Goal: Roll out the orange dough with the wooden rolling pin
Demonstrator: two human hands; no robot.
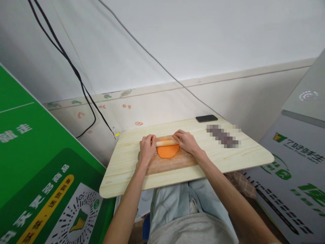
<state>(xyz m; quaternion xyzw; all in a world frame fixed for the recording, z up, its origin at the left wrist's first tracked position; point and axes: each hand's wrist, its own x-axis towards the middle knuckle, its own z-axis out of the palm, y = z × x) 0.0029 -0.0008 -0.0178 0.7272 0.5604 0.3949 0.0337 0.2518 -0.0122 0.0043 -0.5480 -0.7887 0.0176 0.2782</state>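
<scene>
On the cutting board [175,164]: you have a sheet of orange dough [168,153], flat, with a rounded edge towards you; taking it as the clock's centre and 12 as away from you, everything below is placed from it.
Rolling pin [166,143]: it lies crosswise from 9 to 3 over the far part of the dough, with most of the sheet showing at 6 and a thin orange strip at 12.
Left hand [147,146]: at about 9 to 10 o'clock, your fingers are closed over that end of the pin.
Right hand [187,140]: at about 2 o'clock, your fingertips grip the opposite end.
Rolling so far: you have the dough spread into one piece, with no cut or fold showing.
Rolling left: the pin lying on the sheet suggests you are partway through; its thickness can't be read, so how much remains is unclear.
Table [122,171]: beneath the board, it also carries a dark phone [207,118] near 2 o'clock and a pixelated patch [222,136] between 2 and 3.
</scene>
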